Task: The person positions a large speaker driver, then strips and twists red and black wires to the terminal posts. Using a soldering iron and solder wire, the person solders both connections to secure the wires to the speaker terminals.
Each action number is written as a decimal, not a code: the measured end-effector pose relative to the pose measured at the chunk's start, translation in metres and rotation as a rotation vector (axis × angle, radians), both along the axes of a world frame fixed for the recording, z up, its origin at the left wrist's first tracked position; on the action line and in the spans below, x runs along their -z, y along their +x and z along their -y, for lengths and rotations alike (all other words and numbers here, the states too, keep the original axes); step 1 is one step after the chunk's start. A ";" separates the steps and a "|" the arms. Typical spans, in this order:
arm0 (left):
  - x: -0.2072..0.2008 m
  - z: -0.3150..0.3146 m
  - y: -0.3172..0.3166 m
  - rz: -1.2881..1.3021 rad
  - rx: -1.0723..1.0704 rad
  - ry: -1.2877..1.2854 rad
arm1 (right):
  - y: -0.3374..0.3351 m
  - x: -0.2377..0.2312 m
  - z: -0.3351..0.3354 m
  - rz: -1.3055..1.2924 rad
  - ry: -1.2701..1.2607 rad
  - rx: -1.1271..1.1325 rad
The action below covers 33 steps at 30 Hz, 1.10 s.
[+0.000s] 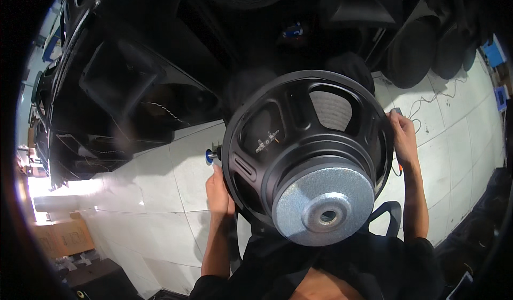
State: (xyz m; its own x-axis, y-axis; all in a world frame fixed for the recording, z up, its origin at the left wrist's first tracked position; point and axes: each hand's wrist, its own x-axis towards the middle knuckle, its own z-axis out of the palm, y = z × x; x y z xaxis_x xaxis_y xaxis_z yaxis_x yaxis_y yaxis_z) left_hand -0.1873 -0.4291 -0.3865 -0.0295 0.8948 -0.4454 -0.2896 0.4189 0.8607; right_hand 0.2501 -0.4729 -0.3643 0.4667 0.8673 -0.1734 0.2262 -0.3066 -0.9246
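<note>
A large black loudspeaker driver (291,121) is held up in front of my body, its back facing me. Its round silver magnet (299,204) has a hole at the centre, and a small wire terminal (267,141) shows on the frame. My left hand (218,194) grips the rim at the left, with some fingers hidden behind it. At the opposite side my right hand (403,135) is closed on the rim, thumb toward the top. A blue-ended metal object (210,156) appears just above my left hand; its kind is unclear.
Open black speaker cabinets (123,75) with loose wires stand ahead and left. Several dark round speaker parts (414,54) sit at the upper right. A thin cable (441,94) lies on the white tiled floor (165,193). A cardboard box (67,237) stands lower left.
</note>
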 end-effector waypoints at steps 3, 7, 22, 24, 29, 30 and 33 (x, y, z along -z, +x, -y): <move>0.010 0.028 0.004 0.253 -0.086 -0.109 | 0.017 0.012 -0.001 -0.390 -0.108 -0.070; 0.014 0.041 0.007 0.374 -0.012 -0.162 | -0.001 0.013 0.006 -0.669 -0.084 0.050; 0.033 0.040 0.008 0.448 -0.020 -0.222 | 0.011 0.053 0.008 -1.012 0.112 0.100; 0.025 0.042 0.010 0.385 -0.025 -0.260 | 0.017 0.064 0.010 -1.030 0.167 0.084; 0.021 0.040 0.007 0.484 0.052 -0.181 | -0.013 0.016 0.000 -0.901 0.004 0.151; 0.027 0.039 0.003 0.572 0.088 -0.157 | -0.013 0.021 -0.003 -0.852 -0.013 0.281; 0.045 0.065 -0.004 0.763 0.053 -0.216 | 0.042 0.057 0.000 -0.273 -0.041 0.015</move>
